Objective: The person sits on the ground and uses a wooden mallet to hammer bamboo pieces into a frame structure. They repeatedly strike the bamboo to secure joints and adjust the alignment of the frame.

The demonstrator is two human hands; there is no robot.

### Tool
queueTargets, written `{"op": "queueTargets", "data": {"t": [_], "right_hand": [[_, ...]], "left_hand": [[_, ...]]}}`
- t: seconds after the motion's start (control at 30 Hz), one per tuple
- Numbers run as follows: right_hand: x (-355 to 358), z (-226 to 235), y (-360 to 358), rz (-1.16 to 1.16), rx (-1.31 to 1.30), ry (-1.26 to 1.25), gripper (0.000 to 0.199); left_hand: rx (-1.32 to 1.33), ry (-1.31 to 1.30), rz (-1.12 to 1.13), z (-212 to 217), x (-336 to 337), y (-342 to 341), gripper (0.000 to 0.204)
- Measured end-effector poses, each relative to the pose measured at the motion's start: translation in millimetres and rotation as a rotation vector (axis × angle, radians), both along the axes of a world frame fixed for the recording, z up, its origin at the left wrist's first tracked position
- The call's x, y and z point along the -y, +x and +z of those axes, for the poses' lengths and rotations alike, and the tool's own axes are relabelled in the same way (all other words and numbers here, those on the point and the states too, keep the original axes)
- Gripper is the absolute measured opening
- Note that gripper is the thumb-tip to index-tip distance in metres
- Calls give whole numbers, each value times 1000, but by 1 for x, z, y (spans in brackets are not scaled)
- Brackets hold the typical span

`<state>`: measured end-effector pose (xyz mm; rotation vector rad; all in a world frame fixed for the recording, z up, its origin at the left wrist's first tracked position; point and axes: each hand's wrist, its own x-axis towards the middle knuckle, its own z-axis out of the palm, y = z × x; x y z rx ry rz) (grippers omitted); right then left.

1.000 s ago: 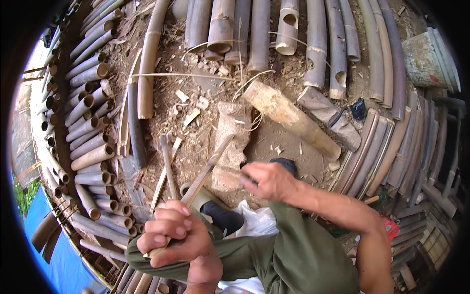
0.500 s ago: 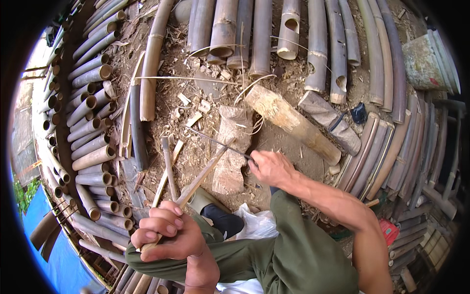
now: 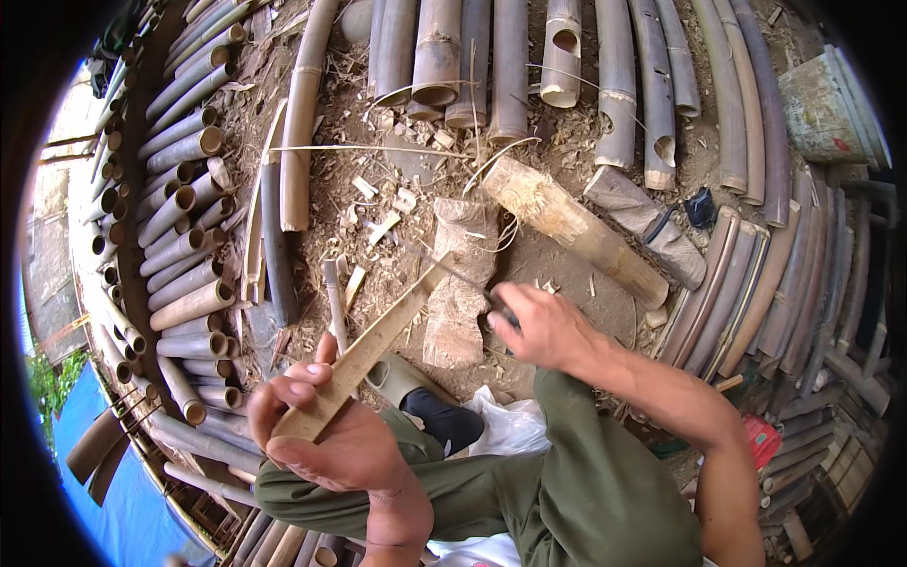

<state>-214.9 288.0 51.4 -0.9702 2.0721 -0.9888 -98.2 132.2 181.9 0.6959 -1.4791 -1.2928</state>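
Observation:
My left hand (image 3: 351,446) grips the near end of a split bamboo strip (image 3: 373,348), its broad pale inner face turned up. The strip slants away to the right. In my right hand (image 3: 540,326) is a knife (image 3: 465,275) with a thin dark blade, somewhat blurred. The blade crosses the strip's far end; whether it touches cannot be told. Beneath that end lies a rough, pale wooden block (image 3: 455,326) on the ground. A thicker chopped log (image 3: 576,231) lies beyond my right hand.
Bamboo poles (image 3: 437,57) line the far side, with stacked poles (image 3: 189,302) at left and split pieces (image 3: 718,283) at right. Wood chips (image 3: 383,227) litter the soil. A brown sheath-like piece with a dark strap (image 3: 652,227) and a white plastic bag (image 3: 505,420) lie nearby.
My left hand has turned the bamboo strip from its narrow edge to its broad face, its fingers loosening somewhat. The knife remains across the far end, its blade now blurred.

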Motion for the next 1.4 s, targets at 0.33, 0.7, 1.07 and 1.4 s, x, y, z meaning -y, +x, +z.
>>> {"op": "queueTargets", "data": {"t": [0.33,0.7,1.07,1.4], "right_hand": [[22,27,14,110,-147,-124,18],[14,-75,5,32,-299,0,18],[13,-84,-13,74,-216,216,24],[10,-26,16,41,-117,-6,17]], "left_hand": [[9,-147,118,-6,-4,-27,46],[-23,-133,93,-8,0,-21,47],[-104,-138,-141,-3,-3,-25,59],[-121,-106,-148,-16,-4,-8,63]]}}
